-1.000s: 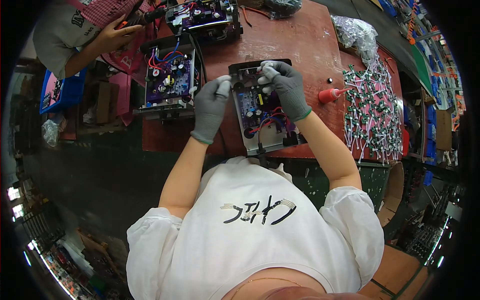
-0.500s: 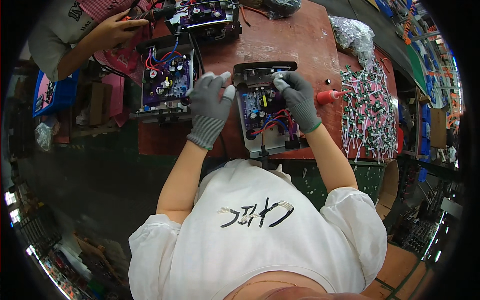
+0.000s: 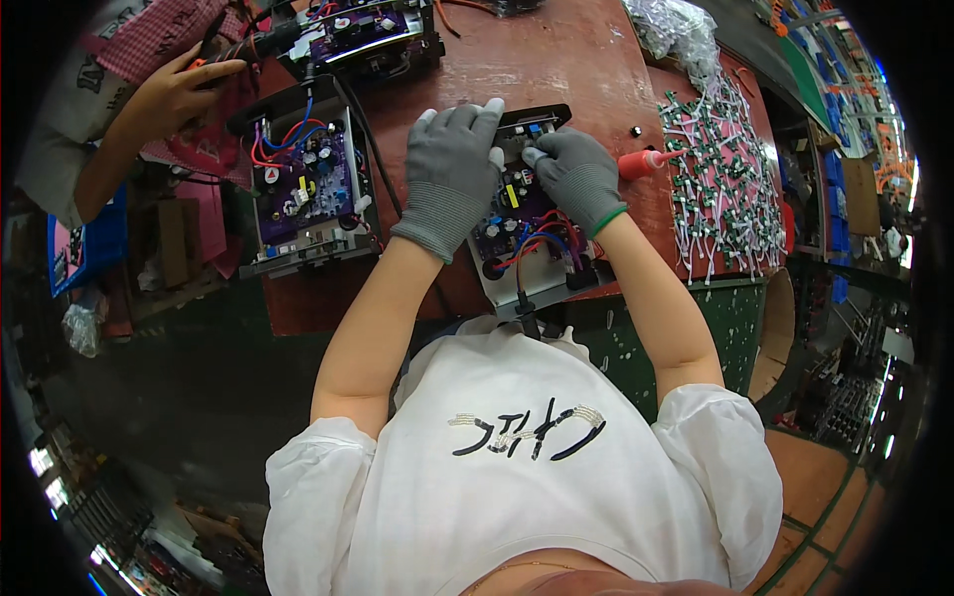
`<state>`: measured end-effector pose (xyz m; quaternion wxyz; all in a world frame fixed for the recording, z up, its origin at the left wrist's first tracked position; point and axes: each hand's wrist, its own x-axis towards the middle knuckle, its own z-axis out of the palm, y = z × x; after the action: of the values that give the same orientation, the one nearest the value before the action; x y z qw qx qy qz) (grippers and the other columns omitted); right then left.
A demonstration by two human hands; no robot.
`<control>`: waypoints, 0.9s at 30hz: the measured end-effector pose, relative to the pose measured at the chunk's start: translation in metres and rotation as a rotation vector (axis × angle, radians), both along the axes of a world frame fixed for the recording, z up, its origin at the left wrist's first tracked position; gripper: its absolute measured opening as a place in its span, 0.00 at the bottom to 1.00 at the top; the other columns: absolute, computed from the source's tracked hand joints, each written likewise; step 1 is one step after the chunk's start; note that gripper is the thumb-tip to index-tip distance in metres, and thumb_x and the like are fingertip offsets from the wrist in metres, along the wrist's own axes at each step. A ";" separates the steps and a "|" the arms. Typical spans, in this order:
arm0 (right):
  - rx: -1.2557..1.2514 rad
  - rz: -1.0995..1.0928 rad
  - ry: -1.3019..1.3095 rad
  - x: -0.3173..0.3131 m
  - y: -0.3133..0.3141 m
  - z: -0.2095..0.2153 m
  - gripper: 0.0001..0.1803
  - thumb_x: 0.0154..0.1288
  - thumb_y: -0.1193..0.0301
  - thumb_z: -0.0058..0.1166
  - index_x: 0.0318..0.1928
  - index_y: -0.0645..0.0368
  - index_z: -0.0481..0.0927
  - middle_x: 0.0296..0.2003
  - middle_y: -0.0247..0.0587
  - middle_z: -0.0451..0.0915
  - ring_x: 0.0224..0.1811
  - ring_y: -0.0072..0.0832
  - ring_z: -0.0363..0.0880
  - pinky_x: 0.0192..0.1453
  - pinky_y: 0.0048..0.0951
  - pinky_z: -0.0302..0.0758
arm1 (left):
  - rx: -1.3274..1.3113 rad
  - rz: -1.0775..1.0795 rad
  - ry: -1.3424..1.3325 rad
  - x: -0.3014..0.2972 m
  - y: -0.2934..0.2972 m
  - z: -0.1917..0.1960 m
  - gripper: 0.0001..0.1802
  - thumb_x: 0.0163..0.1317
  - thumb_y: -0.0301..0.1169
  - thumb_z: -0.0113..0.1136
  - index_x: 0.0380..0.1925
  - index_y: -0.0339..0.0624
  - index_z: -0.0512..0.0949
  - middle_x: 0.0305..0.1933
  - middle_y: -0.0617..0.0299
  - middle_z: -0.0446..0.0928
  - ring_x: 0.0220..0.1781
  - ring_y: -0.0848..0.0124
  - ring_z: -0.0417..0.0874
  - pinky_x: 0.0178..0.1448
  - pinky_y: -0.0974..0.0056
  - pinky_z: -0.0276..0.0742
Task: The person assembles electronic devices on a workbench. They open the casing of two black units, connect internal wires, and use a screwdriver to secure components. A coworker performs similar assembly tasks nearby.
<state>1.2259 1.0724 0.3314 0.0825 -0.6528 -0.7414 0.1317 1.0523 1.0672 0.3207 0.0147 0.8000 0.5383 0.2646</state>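
Observation:
In front of me on the red table lies an open metal casing [image 3: 517,278], with a purple circuit board [image 3: 513,214] and red and blue wires inside. My left hand [image 3: 455,169], in a grey glove with pale fingertips, rests over the casing's far left part. Its fingers are stretched out toward the black far panel [image 3: 542,116] and its thumb points inward. My right hand [image 3: 576,169], gloved alike, bends over the far right part of the board. Its fingertips are drawn together near small parts there; what they hold, if anything, is hidden.
A similar open casing [image 3: 308,189] stands to the left, another [image 3: 363,45] beyond it. At far left, a co-worker's hand [image 3: 179,99] holds a power driver [image 3: 253,48]. On the right are a red bottle [image 3: 641,164], many small wired boards [image 3: 725,179] and clear plastic bags [image 3: 676,35].
My left hand has moved right and away from me, from beside the casing onto its far left part. My right hand has lowered toward the board. The whole view has shifted slightly.

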 end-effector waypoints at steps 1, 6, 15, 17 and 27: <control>0.001 0.006 -0.086 -0.003 0.001 0.001 0.14 0.63 0.59 0.53 0.35 0.55 0.86 0.36 0.45 0.81 0.41 0.44 0.81 0.47 0.44 0.76 | -0.017 0.004 -0.007 0.001 0.002 -0.001 0.31 0.53 0.35 0.64 0.60 0.48 0.72 0.48 0.59 0.77 0.54 0.61 0.78 0.65 0.54 0.67; 0.009 -0.058 0.063 0.000 -0.004 -0.005 0.15 0.64 0.59 0.51 0.35 0.55 0.85 0.37 0.47 0.81 0.44 0.44 0.80 0.49 0.44 0.75 | 0.055 -0.003 -0.037 0.003 0.006 -0.011 0.33 0.50 0.33 0.66 0.60 0.47 0.73 0.43 0.60 0.77 0.49 0.62 0.78 0.63 0.53 0.69; -0.232 -0.257 0.322 -0.003 0.001 -0.012 0.22 0.61 0.51 0.55 0.40 0.57 0.86 0.40 0.48 0.82 0.46 0.41 0.82 0.52 0.38 0.74 | 0.118 0.001 -0.075 0.005 0.006 -0.018 0.33 0.48 0.33 0.66 0.59 0.46 0.73 0.42 0.60 0.76 0.47 0.62 0.78 0.62 0.52 0.68; -0.282 -0.280 0.395 -0.002 0.002 -0.013 0.22 0.60 0.51 0.56 0.39 0.58 0.86 0.40 0.48 0.83 0.44 0.40 0.83 0.51 0.38 0.75 | 0.109 0.004 -0.073 0.005 0.006 -0.017 0.33 0.48 0.33 0.66 0.59 0.46 0.74 0.42 0.60 0.76 0.48 0.62 0.78 0.62 0.52 0.68; 0.166 -0.104 0.088 -0.001 -0.006 -0.014 0.16 0.58 0.58 0.56 0.30 0.58 0.84 0.29 0.44 0.80 0.36 0.42 0.80 0.44 0.43 0.75 | 0.107 -0.015 -0.077 0.005 0.004 -0.015 0.33 0.50 0.34 0.66 0.60 0.46 0.73 0.43 0.59 0.77 0.49 0.61 0.78 0.64 0.50 0.67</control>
<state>1.2246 1.0664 0.3170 0.1757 -0.6748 -0.7106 0.0938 1.0569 1.0716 0.3061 -0.0054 0.7930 0.5162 0.3236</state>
